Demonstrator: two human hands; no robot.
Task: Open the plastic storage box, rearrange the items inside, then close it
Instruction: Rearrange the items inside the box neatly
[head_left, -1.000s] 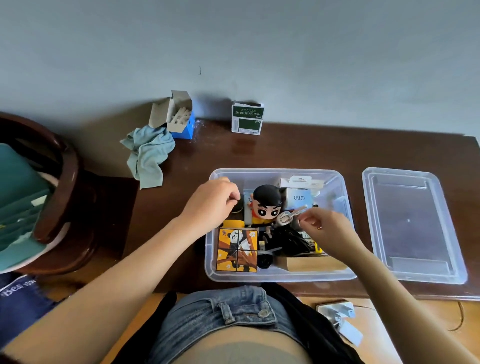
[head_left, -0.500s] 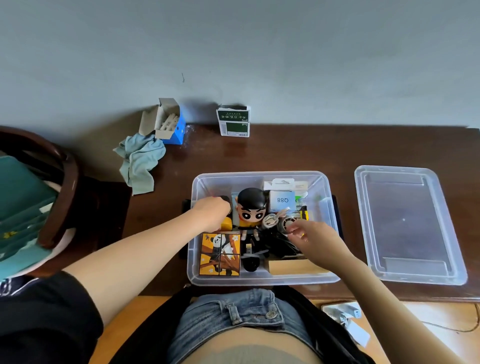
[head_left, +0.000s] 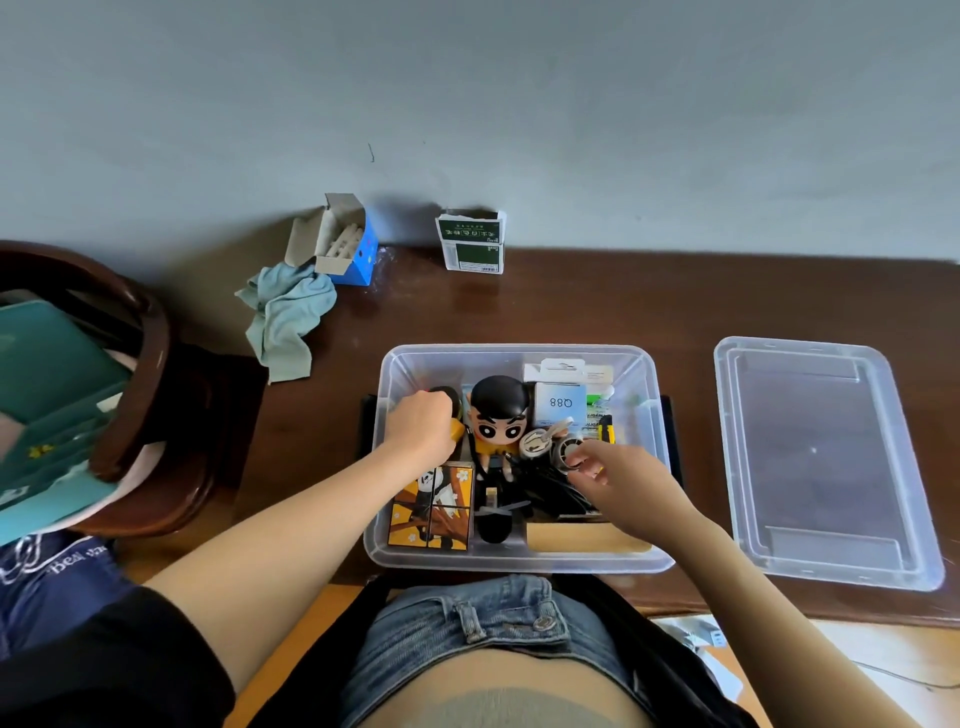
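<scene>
Storage box (head_left: 519, 558) sits open on the table (head_left: 675, 306) in front of us, lid (head_left: 826, 462) lying flat to its right. Our left hand (head_left: 421, 428) is curled around a yellow-and-dark item (head_left: 456, 415) in the box's back-left corner. Our right hand (head_left: 618, 475) pinches a small round reel (head_left: 566, 448) beside the cartoon figure (head_left: 497, 421).
</scene>
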